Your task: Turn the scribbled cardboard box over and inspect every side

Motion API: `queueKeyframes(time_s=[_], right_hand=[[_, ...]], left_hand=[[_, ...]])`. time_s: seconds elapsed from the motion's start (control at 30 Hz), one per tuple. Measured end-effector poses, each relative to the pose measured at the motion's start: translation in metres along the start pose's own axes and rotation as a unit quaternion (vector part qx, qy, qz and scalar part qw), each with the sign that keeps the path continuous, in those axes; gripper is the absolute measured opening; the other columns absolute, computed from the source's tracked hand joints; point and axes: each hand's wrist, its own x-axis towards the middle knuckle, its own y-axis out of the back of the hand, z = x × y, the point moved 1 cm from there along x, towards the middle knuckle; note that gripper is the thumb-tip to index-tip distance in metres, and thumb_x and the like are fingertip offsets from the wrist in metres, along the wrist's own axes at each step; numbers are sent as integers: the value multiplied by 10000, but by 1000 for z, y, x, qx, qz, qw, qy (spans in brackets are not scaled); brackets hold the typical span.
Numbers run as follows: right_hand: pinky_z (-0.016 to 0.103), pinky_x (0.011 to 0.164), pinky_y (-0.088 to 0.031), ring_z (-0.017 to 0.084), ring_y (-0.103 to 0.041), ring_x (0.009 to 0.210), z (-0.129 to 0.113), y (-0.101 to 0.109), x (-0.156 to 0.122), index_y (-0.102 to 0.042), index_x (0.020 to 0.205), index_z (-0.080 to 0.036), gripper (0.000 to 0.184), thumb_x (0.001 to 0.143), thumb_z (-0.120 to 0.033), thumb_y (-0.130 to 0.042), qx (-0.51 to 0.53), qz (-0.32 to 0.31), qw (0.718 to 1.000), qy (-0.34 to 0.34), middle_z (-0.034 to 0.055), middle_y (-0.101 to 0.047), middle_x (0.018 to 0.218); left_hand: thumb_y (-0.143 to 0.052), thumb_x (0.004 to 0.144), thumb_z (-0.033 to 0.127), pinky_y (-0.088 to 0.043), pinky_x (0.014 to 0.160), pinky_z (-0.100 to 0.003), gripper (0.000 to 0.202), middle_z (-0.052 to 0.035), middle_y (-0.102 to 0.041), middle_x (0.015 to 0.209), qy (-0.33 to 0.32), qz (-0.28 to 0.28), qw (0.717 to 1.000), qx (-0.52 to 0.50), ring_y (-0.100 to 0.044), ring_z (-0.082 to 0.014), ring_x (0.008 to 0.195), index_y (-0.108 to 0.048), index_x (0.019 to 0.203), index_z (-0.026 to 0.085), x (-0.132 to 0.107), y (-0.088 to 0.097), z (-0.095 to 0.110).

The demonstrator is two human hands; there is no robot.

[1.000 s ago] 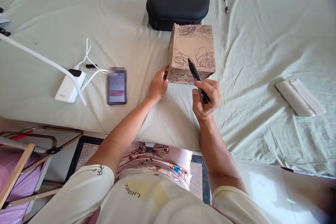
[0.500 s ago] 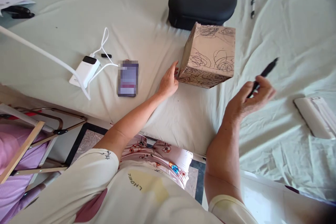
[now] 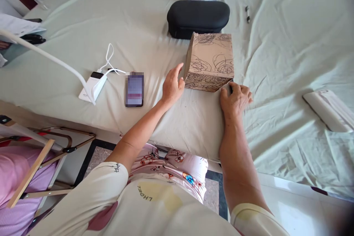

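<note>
We record the left hand (image 3: 172, 87), grip wide, fingertips against the left side of the scribbled brown cardboard box (image 3: 210, 61) standing on the pale green bedsheet (image 3: 276, 62). The right hand (image 3: 235, 97) lies palm-down at its near right corner; we cannot tell its grip. We judge: steadying; lifting requires both sides clasped.

Sheeted bed (image 3: 276, 44): box (image 3: 211, 61), case (image 3: 198, 17), phone (image 3: 134, 89)

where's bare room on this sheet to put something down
Widest bare patch: the sheet right of the box, bordered by the marker behind and the white pack. Another lies behind the power bank and phone, left of the case. Crowded: around the box, with the left hand, right hand and case close by.
</note>
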Motion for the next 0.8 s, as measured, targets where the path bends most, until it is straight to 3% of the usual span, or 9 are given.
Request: queueKeyframes(time_s=[0.13,0.3,0.4,0.47,0.57,0.7,0.8], right_hand=[[605,1124,-384,352,-538,1282,2,-1,1,-699,1361,-252,519,870,-391,-606,9,8,1000,2,142,-635,1367],[599,1130,-376,353,-548,1296,-2,-3,5,-685,1371,-265,503,871,-304,-643,36,27,999,-23,140,-643,1360],[585,1147,-381,348,-569,1291,-4,-3,8,-697,1341,-244,511,836,-161,-692,45,40,996,-69,152,-658,1350],[595,1180,-384,335,-570,1324,-4,-2,8,-648,1371,-221,494,887,-128,-620,69,48,996,-37,145,-643,1368],[599,1194,-417,319,-599,1315,-1,0,7,-595,1372,-215,411,971,-173,-515,120,65,991,15,138,-638,1334],[577,1133,-487,312,-654,1171,4,3,6,-608,1296,-207,332,968,-226,-566,186,89,977,46,132,-661,1208],[568,1085,-514,295,-658,1077,5,5,6,-620,1251,-214,291,966,-270,-596,229,111,965,59,118,-661,1133]], left_hand=[[-468,1069,361,-570,1136,-449,441,-124,-684,1382,-15,4,1000,23,-668,-240,1310,-433,1497,260,-5,28,8],[-536,1047,470,-570,1109,-441,423,-121,-746,1268,-9,108,980,167,-707,-251,1212,-585,1380,215,-54,105,8],[-666,940,479,-515,1178,-519,503,-181,-725,1301,110,179,939,271,-668,-331,1284,-627,1337,171,-78,152,8],[-672,924,466,-427,1260,-558,640,-259,-638,1449,242,119,889,370,-556,-384,1446,-577,1418,72,-83,170,11],[-682,920,523,-297,1333,-605,806,-313,-519,1582,338,24,837,429,-389,-423,1585,-511,1486,-25,-77,176,16],[-695,893,631,-192,1350,-677,985,-306,-411,1673,384,-53,815,431,-249,-435,1651,-429,1553,-50,-66,162,17],[-753,841,618,-191,1351,-678,1019,-310,-411,1668,386,-55,814,430,-279,-429,1637,-429,1544,-45,-62,153,17]])
